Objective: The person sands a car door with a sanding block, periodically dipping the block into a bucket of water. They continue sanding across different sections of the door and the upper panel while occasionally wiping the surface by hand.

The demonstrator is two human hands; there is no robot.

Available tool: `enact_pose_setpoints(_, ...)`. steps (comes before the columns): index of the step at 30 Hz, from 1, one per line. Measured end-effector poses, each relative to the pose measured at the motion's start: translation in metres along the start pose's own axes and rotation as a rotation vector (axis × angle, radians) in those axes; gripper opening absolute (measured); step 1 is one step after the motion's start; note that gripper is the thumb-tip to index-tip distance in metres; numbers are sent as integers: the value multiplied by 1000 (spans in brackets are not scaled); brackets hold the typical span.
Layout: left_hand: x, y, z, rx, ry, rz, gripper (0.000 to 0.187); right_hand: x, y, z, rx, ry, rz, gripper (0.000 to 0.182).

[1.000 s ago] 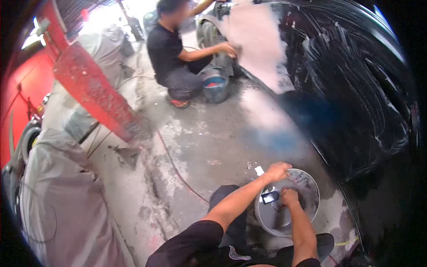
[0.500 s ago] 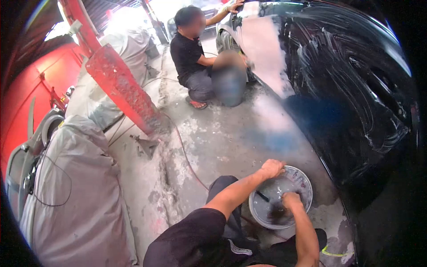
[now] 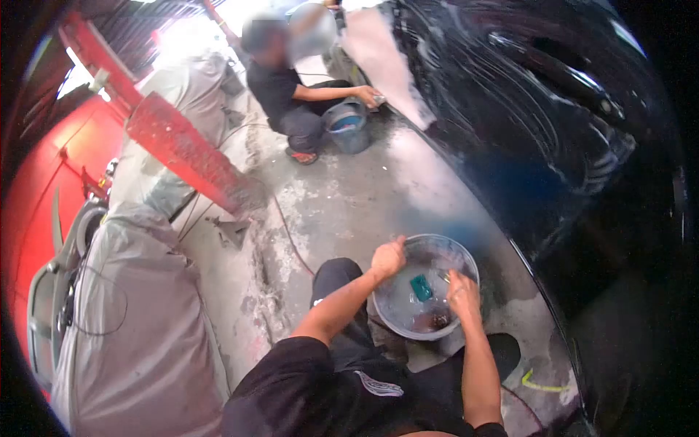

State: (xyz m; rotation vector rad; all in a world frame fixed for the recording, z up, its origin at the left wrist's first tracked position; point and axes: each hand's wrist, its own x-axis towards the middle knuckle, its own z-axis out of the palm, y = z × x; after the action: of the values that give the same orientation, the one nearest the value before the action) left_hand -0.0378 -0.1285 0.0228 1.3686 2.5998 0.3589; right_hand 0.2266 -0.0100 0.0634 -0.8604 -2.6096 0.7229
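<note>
In the head view, the person crouches over a bucket (image 3: 473, 271) set on the floor (image 3: 329, 207), with cloudy liquid inside. The left hand (image 3: 389, 256) is at the left far part of the rim, its fingers bent together and clamped on the edge. The right hand (image 3: 464, 293) reaches in over the right side, fingers curled and pointing far; whether they are together on something cannot be told, for the tips are small and partly hidden. A green block (image 3: 421, 288) sits in the bucket between the two hands, left of the right fingers and apart from them, and to the right and near side of the left fingers. A dark reddish patch shows in the liquid nearer than the block.

To the right stands a black car panel (image 3: 502, 109) smeared with whitish streaks. Far off, a co-worker (image 3: 271, 91) squats beside a second bucket (image 3: 349, 138), one hand at the panel's pale part (image 3: 375, 47). On the left are a red post (image 3: 178, 149) and a grey cover (image 3: 145, 320).
</note>
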Motion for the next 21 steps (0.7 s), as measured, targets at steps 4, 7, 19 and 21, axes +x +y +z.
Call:
enact_pose_setpoints(4, -8, 19, -21, -4, 33, -10, 35, -1, 8, 3, 20, -58, 49, 28)
enact_pose_setpoints(7, -7, 25, -25, 12, -3, -21, 36, -3, 15, 6, 60, 27, -29, 26)
enact_pose_setpoints(19, -76, 78, -20, -484, 245, 238, 62, -10, 11, -9, 634, 193, 69, 30)
enact_pose_setpoints(21, -88, 87, -9, -546, 207, 221, 63, -12, 6, -16, 754, 159, 90, 30)
